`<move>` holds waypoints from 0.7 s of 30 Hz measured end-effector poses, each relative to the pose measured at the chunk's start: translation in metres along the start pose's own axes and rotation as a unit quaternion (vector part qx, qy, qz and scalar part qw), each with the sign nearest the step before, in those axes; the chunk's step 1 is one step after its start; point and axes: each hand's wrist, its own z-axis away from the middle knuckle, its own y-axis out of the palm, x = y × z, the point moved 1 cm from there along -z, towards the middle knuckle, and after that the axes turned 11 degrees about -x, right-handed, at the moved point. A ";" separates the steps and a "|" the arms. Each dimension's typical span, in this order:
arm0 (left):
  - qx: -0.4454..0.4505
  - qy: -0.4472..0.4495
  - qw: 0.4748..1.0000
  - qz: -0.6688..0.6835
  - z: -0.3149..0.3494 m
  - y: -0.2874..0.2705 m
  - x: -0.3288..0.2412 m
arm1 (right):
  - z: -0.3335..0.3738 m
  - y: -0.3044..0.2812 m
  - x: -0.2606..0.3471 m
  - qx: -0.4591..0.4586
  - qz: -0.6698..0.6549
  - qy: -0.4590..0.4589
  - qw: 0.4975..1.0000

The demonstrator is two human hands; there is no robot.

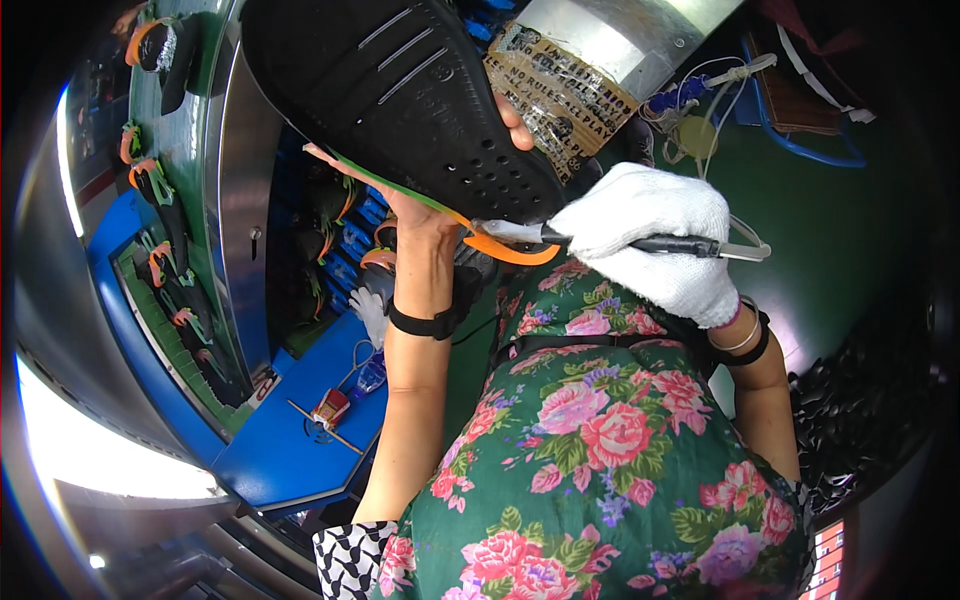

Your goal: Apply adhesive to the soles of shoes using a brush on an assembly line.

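My bare left hand is wrapped round a large black moulded shoe sole, with its fingertips showing at the far edge. Three slots and a cluster of small holes mark the sole's face. Green and orange edging runs along the near side, and an orange strip curls off its lower end. In a white knitted glove, my right hand grips a black-handled knife-like tool. Its flat pale blade rests at the sole's lower edge, beside the orange strip. A pale cord loops from the handle's rear.
At the left, a green conveyor belt carries several black, orange and green pieces. A blue table holds a small red item and a stick. Taped cardboard and wires stand beyond my hands. Black pieces are heaped at the right.
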 end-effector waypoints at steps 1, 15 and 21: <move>-0.011 -0.007 1.000 0.014 0.000 0.001 0.001 | 0.000 -0.001 0.001 -0.001 0.000 0.000 1.000; -0.025 -0.024 0.999 0.017 -0.004 -0.007 0.004 | 0.004 -0.006 -0.004 -0.004 0.032 0.012 0.999; -0.073 -0.054 0.996 -0.008 -0.007 -0.007 0.002 | 0.001 -0.005 -0.005 0.026 -0.015 0.045 0.999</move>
